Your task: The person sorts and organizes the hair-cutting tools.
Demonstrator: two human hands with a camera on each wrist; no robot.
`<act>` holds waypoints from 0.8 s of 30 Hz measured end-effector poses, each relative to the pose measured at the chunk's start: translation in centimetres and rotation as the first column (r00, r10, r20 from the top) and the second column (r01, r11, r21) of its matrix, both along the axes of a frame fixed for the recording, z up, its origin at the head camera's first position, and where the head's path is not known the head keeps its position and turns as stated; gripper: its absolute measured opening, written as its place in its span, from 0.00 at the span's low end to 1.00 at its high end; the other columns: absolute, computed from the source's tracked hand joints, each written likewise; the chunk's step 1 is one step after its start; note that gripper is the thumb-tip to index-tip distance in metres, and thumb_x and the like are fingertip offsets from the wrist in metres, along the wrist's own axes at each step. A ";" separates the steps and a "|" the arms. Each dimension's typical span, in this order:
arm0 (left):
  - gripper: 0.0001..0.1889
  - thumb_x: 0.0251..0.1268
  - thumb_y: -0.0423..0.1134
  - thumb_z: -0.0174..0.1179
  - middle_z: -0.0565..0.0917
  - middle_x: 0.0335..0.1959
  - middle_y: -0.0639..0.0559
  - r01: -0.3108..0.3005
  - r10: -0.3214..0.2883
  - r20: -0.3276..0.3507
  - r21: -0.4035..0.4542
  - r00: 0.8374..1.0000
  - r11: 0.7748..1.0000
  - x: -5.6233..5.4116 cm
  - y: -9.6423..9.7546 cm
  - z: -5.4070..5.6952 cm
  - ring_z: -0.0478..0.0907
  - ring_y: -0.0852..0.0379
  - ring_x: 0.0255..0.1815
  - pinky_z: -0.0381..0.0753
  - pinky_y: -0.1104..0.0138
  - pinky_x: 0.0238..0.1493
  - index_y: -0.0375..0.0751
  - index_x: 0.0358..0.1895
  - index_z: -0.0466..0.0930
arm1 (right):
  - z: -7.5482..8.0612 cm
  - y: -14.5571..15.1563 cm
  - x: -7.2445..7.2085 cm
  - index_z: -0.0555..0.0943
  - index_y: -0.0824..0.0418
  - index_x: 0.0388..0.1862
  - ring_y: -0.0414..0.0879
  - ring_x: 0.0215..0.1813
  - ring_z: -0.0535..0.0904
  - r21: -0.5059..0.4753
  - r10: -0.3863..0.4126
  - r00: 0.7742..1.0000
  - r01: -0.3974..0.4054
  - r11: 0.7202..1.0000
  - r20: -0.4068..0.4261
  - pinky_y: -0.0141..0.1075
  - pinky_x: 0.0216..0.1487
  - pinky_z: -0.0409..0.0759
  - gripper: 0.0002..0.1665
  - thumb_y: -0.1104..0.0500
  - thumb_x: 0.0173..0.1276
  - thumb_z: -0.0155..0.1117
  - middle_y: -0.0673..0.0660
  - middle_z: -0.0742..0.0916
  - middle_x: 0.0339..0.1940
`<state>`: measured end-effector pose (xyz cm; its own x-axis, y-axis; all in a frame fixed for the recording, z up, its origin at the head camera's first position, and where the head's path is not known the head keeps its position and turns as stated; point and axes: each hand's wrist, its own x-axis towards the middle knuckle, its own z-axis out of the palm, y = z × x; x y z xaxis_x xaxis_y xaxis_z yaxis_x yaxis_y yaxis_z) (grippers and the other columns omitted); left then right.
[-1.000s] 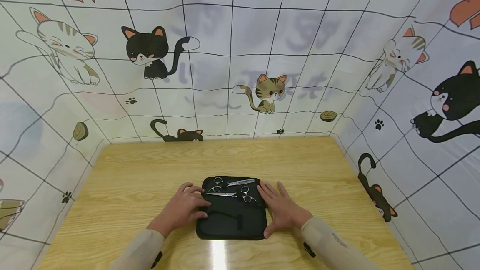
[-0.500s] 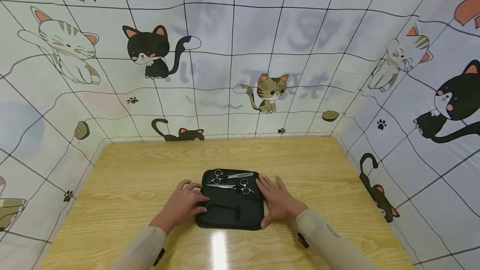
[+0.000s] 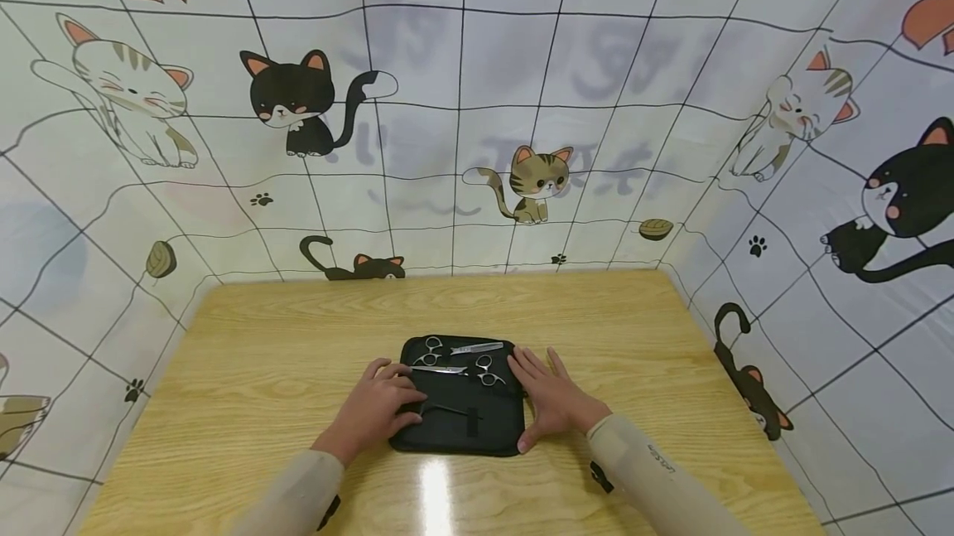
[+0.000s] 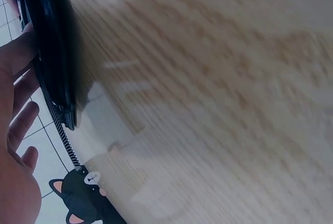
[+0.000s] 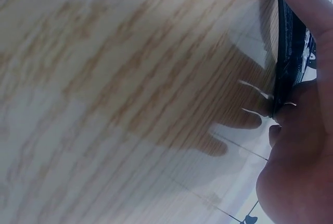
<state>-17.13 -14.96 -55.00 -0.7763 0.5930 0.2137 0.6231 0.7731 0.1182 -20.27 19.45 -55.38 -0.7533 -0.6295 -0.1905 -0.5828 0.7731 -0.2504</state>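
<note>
The black case (image 3: 447,436) lay flat on the wooden table (image 3: 611,329), between the two hands, with two pairs of scissors on its far half. The left hand (image 3: 375,409) had its loosely bent fingers over the left edge, with no firm pinch showing; the right hand (image 3: 557,405) was spread wide, straight fingers and thumb along the right edge, holding nothing between them. The likeliest trouble was a slip: with so little wrapped round the case, an uneven push from either side could have skewed it on the smooth tabletop. Tilting it looked riskier — the upper scissors (image 3: 469,349) and lower scissors (image 3: 450,370) might have slid if their fastening was slack, and how tightly they were held could not be told. The lower pair's blade pointed towards the left hand, its tip close to the fingers, so a careless reach that way might have met the point. A toothed strip (image 4: 70,153), probably the zip, showed by the case's edge — a possible snag for fingertips.
</note>
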 end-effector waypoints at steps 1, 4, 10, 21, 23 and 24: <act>0.16 0.55 0.57 0.68 0.88 0.40 0.63 0.000 0.000 -0.002 -0.001 1.000 1.000 0.0 0.1 -0.1 0.75 0.54 0.61 0.63 0.51 0.70 0.58 0.44 0.89 | 0.0 0.0 0.0 0.45 0.62 0.80 0.58 0.82 0.44 -0.003 0.000 1.000 0.000 1.000 0.000 0.64 0.76 0.33 0.85 0.20 0.32 0.72 0.63 0.49 0.82; 0.16 0.54 0.58 0.68 0.87 0.40 0.63 0.000 0.000 -0.013 -0.007 1.000 1.000 0.0 0.4 -0.3 0.75 0.55 0.60 0.64 0.51 0.70 0.58 0.43 0.89 | -0.1 0.0 0.0 0.45 0.62 0.80 0.57 0.82 0.44 0.000 -0.002 1.000 0.002 1.000 0.003 0.63 0.76 0.32 0.85 0.20 0.33 0.71 0.62 0.49 0.82; 0.16 0.55 0.59 0.67 0.86 0.40 0.62 0.005 -0.005 -0.013 -0.002 1.000 1.000 0.0 1.1 -0.4 0.75 0.54 0.59 0.65 0.51 0.68 0.58 0.43 0.89 | 0.0 -0.1 0.0 0.45 0.62 0.80 0.57 0.82 0.45 0.004 -0.003 1.000 0.003 1.000 0.001 0.64 0.76 0.32 0.85 0.20 0.33 0.71 0.62 0.49 0.82; 0.17 0.54 0.59 0.67 0.87 0.40 0.62 0.003 -0.003 0.016 0.005 1.000 1.000 0.2 2.7 -0.2 0.75 0.57 0.57 0.63 0.50 0.70 0.58 0.44 0.89 | -0.2 0.1 -0.1 0.45 0.63 0.80 0.58 0.82 0.45 -0.003 0.003 1.000 -0.003 1.000 0.005 0.63 0.76 0.32 0.86 0.19 0.33 0.71 0.63 0.49 0.82; 0.17 0.54 0.59 0.67 0.86 0.40 0.62 0.003 -0.003 0.012 0.001 1.000 1.000 0.3 2.9 -0.2 0.74 0.57 0.58 0.63 0.50 0.70 0.58 0.43 0.89 | -0.1 0.1 -0.1 0.45 0.63 0.80 0.57 0.82 0.44 -0.007 -0.002 1.000 0.002 1.000 0.015 0.62 0.76 0.32 0.86 0.20 0.33 0.72 0.63 0.49 0.82; 0.16 0.55 0.59 0.67 0.85 0.40 0.62 0.003 -0.003 0.010 0.000 1.000 1.000 0.3 3.0 -0.2 0.74 0.57 0.58 0.63 0.51 0.70 0.58 0.43 0.89 | -0.1 0.1 -0.1 0.45 0.63 0.80 0.57 0.82 0.44 -0.007 -0.003 1.000 0.003 1.000 0.018 0.62 0.76 0.32 0.86 0.20 0.33 0.72 0.62 0.49 0.82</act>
<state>-16.86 -11.97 -55.24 -0.7765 0.5956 0.2055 0.6244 0.7711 0.1244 -20.34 19.50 -55.46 -0.7518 -0.6285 -0.1996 -0.5758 0.7732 -0.2658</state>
